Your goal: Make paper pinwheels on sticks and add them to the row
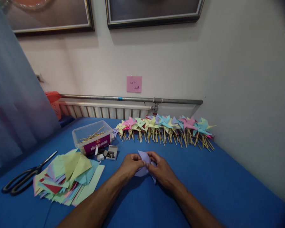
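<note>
A purple paper pinwheel [142, 171] is held between my two hands, low over the blue tablecloth [194, 177]. My left hand [132, 164] pinches it from the left, thumb near its centre. From the right, my right hand [161, 169] grips it with thumb and fingers pressed together. One purple blade points up between the hands; others stick out below. My fingers hide the centre, so I cannot see whether a pin is there. Left of my hands, two small open boxes hold metal pins [110, 155].
Finished pinwheels on sticks [165, 123] lie in a long row at the back. A clear plastic tub [92, 134] holds wooden sticks. Coloured paper sheets [68, 177] are piled at left, beside black-handled scissors [28, 175]. A metal pipe [104, 98] runs along the wall.
</note>
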`<state>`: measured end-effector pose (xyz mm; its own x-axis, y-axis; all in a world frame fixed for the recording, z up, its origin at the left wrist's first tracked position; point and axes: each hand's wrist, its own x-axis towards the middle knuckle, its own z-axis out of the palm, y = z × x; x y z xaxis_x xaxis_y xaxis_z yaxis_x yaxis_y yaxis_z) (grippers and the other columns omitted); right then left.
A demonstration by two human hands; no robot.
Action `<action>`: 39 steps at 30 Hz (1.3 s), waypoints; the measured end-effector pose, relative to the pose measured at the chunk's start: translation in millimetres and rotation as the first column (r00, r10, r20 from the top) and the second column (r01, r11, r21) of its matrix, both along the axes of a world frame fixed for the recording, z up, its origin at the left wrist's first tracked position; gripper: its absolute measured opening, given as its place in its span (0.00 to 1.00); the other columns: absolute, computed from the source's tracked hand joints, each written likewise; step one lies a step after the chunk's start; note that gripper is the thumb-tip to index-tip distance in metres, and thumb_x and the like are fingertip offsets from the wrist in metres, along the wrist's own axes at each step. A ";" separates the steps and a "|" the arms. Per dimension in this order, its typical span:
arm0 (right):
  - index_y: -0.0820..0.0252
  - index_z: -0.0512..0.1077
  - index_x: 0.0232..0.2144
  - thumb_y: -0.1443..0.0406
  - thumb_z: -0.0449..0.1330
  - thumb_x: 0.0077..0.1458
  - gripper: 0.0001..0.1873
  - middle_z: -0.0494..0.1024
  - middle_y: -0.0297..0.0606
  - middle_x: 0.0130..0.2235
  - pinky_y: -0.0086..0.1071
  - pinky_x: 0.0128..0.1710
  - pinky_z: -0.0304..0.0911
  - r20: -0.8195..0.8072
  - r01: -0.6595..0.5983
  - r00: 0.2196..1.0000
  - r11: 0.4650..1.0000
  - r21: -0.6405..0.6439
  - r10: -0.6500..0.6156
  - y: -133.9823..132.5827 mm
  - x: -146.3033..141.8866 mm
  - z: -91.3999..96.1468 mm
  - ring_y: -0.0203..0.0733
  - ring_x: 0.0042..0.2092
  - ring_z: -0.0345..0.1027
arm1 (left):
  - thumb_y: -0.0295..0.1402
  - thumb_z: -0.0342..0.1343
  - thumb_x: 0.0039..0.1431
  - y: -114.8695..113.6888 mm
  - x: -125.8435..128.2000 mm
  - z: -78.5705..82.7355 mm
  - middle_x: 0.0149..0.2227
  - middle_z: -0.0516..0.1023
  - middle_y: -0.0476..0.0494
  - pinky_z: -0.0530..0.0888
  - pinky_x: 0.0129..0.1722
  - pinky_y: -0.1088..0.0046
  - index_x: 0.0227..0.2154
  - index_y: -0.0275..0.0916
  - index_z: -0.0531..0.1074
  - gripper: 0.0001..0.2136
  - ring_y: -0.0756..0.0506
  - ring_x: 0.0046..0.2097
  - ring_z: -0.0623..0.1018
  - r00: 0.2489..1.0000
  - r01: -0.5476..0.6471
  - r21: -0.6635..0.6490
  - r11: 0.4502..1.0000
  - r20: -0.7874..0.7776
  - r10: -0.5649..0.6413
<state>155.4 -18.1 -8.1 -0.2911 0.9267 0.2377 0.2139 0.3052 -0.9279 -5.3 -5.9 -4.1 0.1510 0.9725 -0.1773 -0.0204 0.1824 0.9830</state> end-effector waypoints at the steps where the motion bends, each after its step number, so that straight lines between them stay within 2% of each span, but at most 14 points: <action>1: 0.58 0.72 0.47 0.70 0.57 0.53 0.18 0.80 0.38 0.42 0.36 0.45 0.67 0.002 0.006 1.000 1.000 -0.002 -0.006 -0.4 -0.5 0.3 0.43 0.43 0.73 | 0.29 0.65 0.38 0.0 0.0 -0.4 0.15 0.64 0.55 0.55 0.20 0.77 0.17 0.37 0.65 0.11 0.55 0.19 0.60 1.000 0.000 0.008 1.000 -0.002 0.000; 9: 0.56 0.72 0.45 0.68 0.58 0.51 0.17 0.80 0.39 0.41 0.37 0.43 0.68 0.054 0.076 0.996 0.997 -0.018 -0.075 -4.9 -2.5 10.6 0.45 0.42 0.73 | 0.28 0.63 0.39 -0.9 0.6 2.1 0.14 0.63 0.57 0.53 0.19 0.78 0.17 0.38 0.64 0.11 0.56 0.17 0.58 0.998 -0.058 0.005 0.998 -0.031 0.058; 13: 0.54 0.72 0.46 0.60 0.61 0.55 0.16 0.80 0.41 0.44 0.40 0.49 0.68 0.020 0.074 0.997 0.997 0.031 -0.075 -5.9 -0.5 13.7 0.48 0.46 0.73 | 0.28 0.63 0.40 -0.3 -1.1 3.9 0.13 0.61 0.57 0.52 0.19 0.77 0.16 0.38 0.63 0.11 0.56 0.16 0.58 0.996 -0.084 -0.005 0.996 -0.026 0.084; 16: 0.56 0.73 0.47 0.51 0.56 0.61 0.19 0.80 0.41 0.44 0.38 0.47 0.68 -0.023 0.057 0.998 0.998 0.021 -0.056 -6.2 1.0 14.1 0.47 0.46 0.73 | 0.27 0.62 0.41 0.7 -1.7 2.3 0.13 0.63 0.56 0.53 0.19 0.77 0.16 0.38 0.63 0.11 0.55 0.17 0.59 0.996 -0.089 -0.014 0.996 -0.017 0.088; 19: 0.57 0.75 0.43 0.48 0.49 0.65 0.24 0.80 0.39 0.40 0.35 0.40 0.67 -0.020 0.071 0.997 0.997 0.000 -0.071 -5.9 0.9 13.7 0.45 0.40 0.72 | 0.26 0.61 0.41 2.0 -0.9 -1.3 0.14 0.63 0.56 0.54 0.19 0.77 0.17 0.39 0.64 0.10 0.55 0.17 0.59 0.996 -0.089 -0.017 0.996 -0.022 0.089; 22: 0.58 0.76 0.40 0.51 0.53 0.63 0.19 0.79 0.36 0.35 0.33 0.37 0.65 -0.001 0.092 0.996 0.996 0.005 -0.092 -4.7 -0.3 11.9 0.43 0.37 0.70 | 0.26 0.60 0.41 2.6 0.0 -4.3 0.14 0.63 0.56 0.54 0.19 0.77 0.17 0.39 0.64 0.09 0.55 0.17 0.59 0.996 -0.074 0.009 0.997 -0.047 0.074; 26: 0.58 0.76 0.37 0.55 0.59 0.58 0.14 0.79 0.36 0.35 0.33 0.36 0.66 -0.016 0.080 0.997 0.997 -0.001 -0.080 -2.2 -0.9 7.7 0.43 0.37 0.71 | 0.28 0.61 0.40 1.9 -0.1 -4.3 0.14 0.63 0.56 0.54 0.20 0.77 0.17 0.38 0.65 0.09 0.55 0.18 0.59 0.998 -0.043 0.021 0.999 -0.039 0.044; 32: 0.57 0.74 0.33 0.57 0.61 0.55 0.10 0.76 0.34 0.31 0.31 0.32 0.64 0.003 0.079 0.997 0.997 -0.016 -0.079 1.3 2.4 2.6 0.41 0.34 0.68 | 0.30 0.62 0.41 0.6 -1.1 -2.2 0.14 0.62 0.56 0.53 0.20 0.77 0.16 0.38 0.64 0.10 0.55 0.18 0.58 1.000 -0.005 0.029 1.000 -0.025 0.006; 39: 0.57 0.73 0.31 0.59 0.60 0.54 0.08 0.73 0.32 0.29 0.30 0.32 0.62 0.047 0.081 0.996 0.997 0.002 -0.081 2.8 3.0 2.5 0.39 0.31 0.65 | 0.29 0.61 0.41 -0.1 -1.4 -2.0 0.14 0.62 0.57 0.53 0.21 0.76 0.16 0.39 0.64 0.10 0.55 0.18 0.58 1.000 0.008 0.037 0.999 -0.023 -0.007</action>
<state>158.4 -15.3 -5.7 -0.2263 0.9476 0.2254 0.2808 0.2851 -0.9164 -6.7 -5.9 -6.1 0.1543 0.9773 -0.1449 0.0029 0.1462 0.9893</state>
